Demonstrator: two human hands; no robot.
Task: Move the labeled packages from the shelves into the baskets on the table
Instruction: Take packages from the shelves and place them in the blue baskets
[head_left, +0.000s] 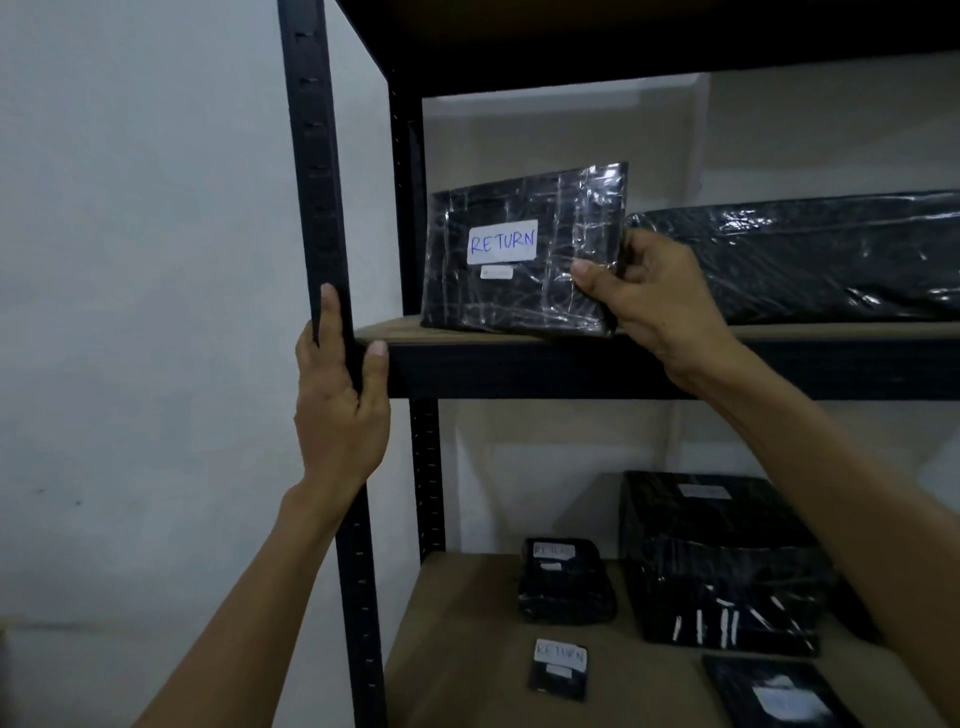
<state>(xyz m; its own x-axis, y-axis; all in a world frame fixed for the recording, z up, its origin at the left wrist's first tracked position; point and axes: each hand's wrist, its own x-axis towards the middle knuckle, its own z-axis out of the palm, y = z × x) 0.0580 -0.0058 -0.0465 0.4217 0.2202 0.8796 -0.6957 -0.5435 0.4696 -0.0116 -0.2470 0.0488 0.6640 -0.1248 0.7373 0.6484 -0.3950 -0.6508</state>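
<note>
Our right hand (649, 299) pinches the RETURN package (519, 249) by its right edge — it stands upright on the upper shelf (389, 331). Our left hand (340, 410) grips the shelf post (317, 156)

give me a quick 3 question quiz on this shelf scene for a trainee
1. True or false: the right hand grips the RETURN package by its right edge.
2. What does the left hand hold? A) a basket B) the shelf post C) a small package
3. Fill in: the long wrapped package lies to the ____ of the RETURN package.
Key: 1 true; 2 B; 3 right.
</note>
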